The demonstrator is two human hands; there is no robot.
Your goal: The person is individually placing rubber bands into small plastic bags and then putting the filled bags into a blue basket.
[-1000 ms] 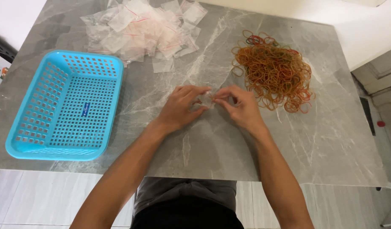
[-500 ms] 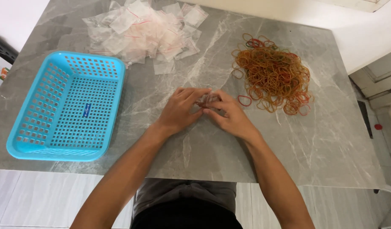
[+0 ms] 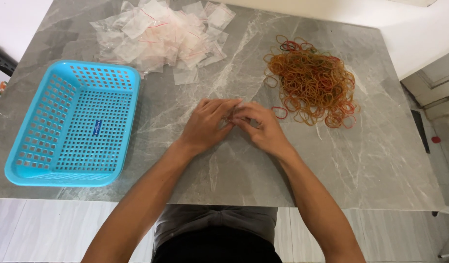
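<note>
Both hands had drawn slightly closer together than half a second earlier, fingertips now meeting over the grey marble table (image 3: pixel 361 160); the left hand (image 3: pixel 207 125) and right hand (image 3: pixel 263 129) pinched a small item between them, apparently a clear bag with rubber bands, largely hidden, so grip width could not be told; pile of rubber bands (image 3: pixel 312 80) lay near right; small clear zip bags (image 3: pixel 161 31) beyond; blue basket (image 3: pixel 25 170) well left.

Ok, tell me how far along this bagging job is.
Done: nothing shows in the blue basket. In hand: left hand and right hand meet over something small, hidden by fingers. Left: the rubber band pile and heap of clear bags look large.
</note>
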